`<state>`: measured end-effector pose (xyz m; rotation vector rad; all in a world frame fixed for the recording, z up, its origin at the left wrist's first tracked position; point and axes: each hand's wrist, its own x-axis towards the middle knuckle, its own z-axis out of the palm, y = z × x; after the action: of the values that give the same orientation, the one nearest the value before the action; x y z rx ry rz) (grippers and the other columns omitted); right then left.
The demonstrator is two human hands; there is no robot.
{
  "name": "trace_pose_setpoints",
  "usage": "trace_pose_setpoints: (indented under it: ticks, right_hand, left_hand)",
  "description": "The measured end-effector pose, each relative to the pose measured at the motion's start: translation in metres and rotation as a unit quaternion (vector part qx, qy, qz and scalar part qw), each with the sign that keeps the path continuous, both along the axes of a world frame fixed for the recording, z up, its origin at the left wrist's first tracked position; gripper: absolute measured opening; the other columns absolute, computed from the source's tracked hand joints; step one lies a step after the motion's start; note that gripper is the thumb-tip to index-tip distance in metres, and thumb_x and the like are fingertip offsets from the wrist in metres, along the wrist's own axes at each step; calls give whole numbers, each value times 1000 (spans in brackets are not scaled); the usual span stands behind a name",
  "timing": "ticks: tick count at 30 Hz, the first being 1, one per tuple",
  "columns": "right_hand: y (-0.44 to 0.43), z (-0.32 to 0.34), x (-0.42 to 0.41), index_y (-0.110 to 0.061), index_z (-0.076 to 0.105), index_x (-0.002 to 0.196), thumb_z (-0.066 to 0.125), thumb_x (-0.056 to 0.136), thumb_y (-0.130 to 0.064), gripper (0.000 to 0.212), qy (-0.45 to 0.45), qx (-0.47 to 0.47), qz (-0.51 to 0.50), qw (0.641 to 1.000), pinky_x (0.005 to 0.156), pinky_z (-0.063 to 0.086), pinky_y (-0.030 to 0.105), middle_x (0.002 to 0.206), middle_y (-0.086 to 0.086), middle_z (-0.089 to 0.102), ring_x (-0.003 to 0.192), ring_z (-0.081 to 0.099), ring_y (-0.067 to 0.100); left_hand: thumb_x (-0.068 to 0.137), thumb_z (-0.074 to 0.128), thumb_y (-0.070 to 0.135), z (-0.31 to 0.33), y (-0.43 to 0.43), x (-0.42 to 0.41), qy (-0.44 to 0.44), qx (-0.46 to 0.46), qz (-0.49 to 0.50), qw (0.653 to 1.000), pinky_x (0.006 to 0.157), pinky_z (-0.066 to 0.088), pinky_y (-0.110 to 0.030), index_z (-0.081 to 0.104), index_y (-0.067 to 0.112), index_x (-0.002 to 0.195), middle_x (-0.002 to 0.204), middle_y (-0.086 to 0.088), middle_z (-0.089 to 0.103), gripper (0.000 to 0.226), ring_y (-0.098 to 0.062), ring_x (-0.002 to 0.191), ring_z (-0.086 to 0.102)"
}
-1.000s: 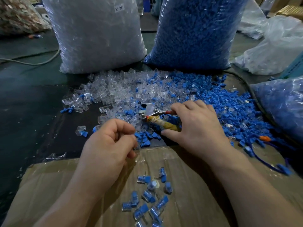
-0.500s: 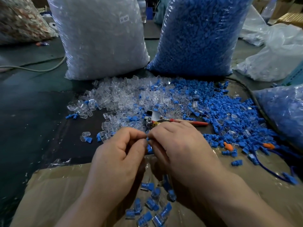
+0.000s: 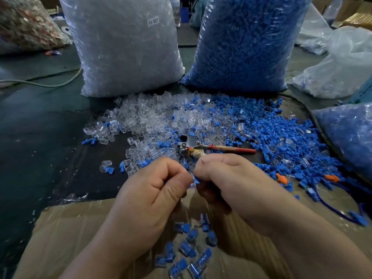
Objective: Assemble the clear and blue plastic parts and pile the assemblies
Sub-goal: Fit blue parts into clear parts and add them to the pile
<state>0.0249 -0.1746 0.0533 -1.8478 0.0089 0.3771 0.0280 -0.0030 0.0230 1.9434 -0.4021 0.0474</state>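
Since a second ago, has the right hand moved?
Yes: right hand came back off the pliers, nearer and leftward, to meet the left hand.

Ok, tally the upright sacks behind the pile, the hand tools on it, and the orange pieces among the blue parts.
Upright sacks: 2, clear and blue
Hand tools: 1, red-handled
Orange pieces: 2
Total: 5

sacks (image 3: pixel 124 47) behind loose parts (image 3: pixel 161 117) | pliers (image 3: pixel 201 147) among them | assemblies (image 3: pixel 185 248) on cardboard (image 3: pixel 70 228)
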Motion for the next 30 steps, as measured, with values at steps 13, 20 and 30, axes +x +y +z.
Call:
trace_pose_setpoints:
  ticks: [13, 20, 30]
  right_hand:
    - [-13, -3, 1, -20, 57, 75, 55, 89, -48, 31, -96, -297, 79, 947, 52, 42, 29, 62, -10, 59, 53, 51, 3]
    - [-6, 2, -7, -29, 58, 91, 55, 90, -48, 19, -114, -472, 197, 852, 70, 50, 35, 86, -11, 59, 82, 56, 14]
    - [-6, -13, 4, -30, 55, 93, 53, 90, -49, 19, -177, -448, 116, 868, 72, 51, 39, 92, -11, 59, 84, 57, 17]
  left_hand:
    - [89, 58, 54, 5, 20, 8, -29, 187, -50, 981, 57, 50, -19, 61, 49, 96, 86, 25, 69, 9, 0, 77, 66]
    - [71, 55, 63, 1, 20, 7, -2, 275, -190, 942, 62, 49, -16, 59, 47, 94, 89, 27, 64, 28, 2, 78, 62]
    - [78, 56, 63, 1, 18, 9, -15, 269, -61, 961, 56, 45, -17, 60, 49, 93, 89, 31, 65, 21, 7, 79, 62]
